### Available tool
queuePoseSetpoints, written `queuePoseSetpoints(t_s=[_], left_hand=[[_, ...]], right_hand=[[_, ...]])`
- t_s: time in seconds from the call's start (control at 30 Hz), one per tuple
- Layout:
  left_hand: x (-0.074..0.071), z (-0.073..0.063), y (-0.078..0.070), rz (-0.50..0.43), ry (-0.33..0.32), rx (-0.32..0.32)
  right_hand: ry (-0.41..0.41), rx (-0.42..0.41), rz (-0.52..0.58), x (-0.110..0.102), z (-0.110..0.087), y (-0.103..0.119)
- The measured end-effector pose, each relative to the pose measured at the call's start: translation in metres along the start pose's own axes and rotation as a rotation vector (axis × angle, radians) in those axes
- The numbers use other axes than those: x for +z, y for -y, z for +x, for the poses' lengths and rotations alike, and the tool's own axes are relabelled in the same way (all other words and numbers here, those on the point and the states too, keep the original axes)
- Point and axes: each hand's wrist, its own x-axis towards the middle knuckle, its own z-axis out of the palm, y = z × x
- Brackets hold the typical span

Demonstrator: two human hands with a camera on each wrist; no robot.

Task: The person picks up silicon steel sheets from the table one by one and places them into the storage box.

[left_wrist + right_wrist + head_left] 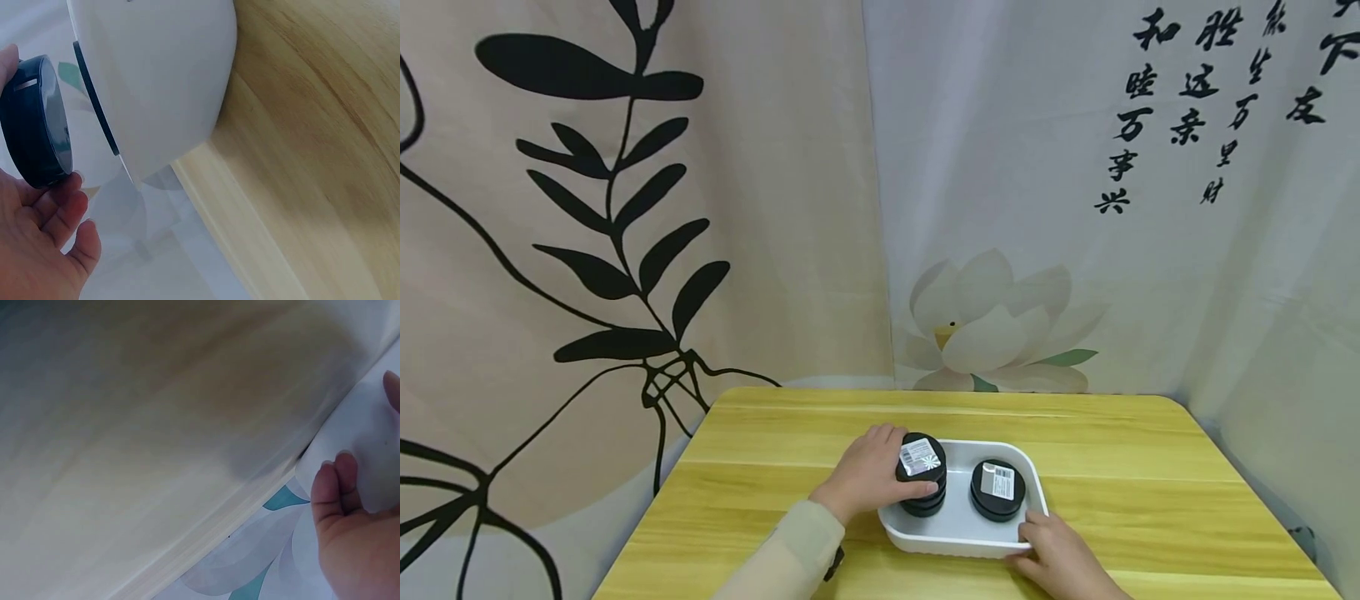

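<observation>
My left hand grips a black, flat round container with a white barcode label on top, thumb on the near side and fingers on the far side. It is over the left part of a white tray, above more black round containers in the tray. In the left wrist view the held container is apart from the tray's wall. Another stack of black round containers, labelled on top, sits in the tray's right half. My right hand pinches the tray's near right corner.
The tray stands on a yellow wood-grain table, near its middle. Behind it hangs a pale curtain with printed leaves, a lotus and black writing. The table's far edge runs just in front of the curtain.
</observation>
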Motion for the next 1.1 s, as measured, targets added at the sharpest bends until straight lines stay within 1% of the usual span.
queuePoseSetpoints(t_s=[0.13,0.3,0.43,0.57,0.8,0.9,1.1], left_hand=[[0.000,0.003,-0.005,0.022,0.000,0.024],[-0.001,0.006,-0.009,0.025,0.009,0.045],[-0.001,0.008,-0.010,0.037,0.018,0.047],[0.000,0.009,-0.011,0.030,0.021,0.050],[0.002,0.012,-0.014,0.031,0.034,0.053],[0.001,0.013,-0.016,0.041,0.042,0.057],[-0.001,0.016,-0.022,0.025,0.058,0.064]], right_hand=[[0.020,0.015,0.002,-0.001,0.000,0.000],[0.051,0.036,0.007,-0.001,0.001,-0.001],[0.073,0.038,0.020,-0.001,0.002,-0.002],[0.090,0.044,0.026,-0.001,0.002,-0.001],[0.094,0.045,0.026,-0.002,0.002,-0.001],[0.088,0.041,0.023,-0.001,0.002,-0.001],[0.090,0.042,0.020,-0.001,0.002,-0.001]])
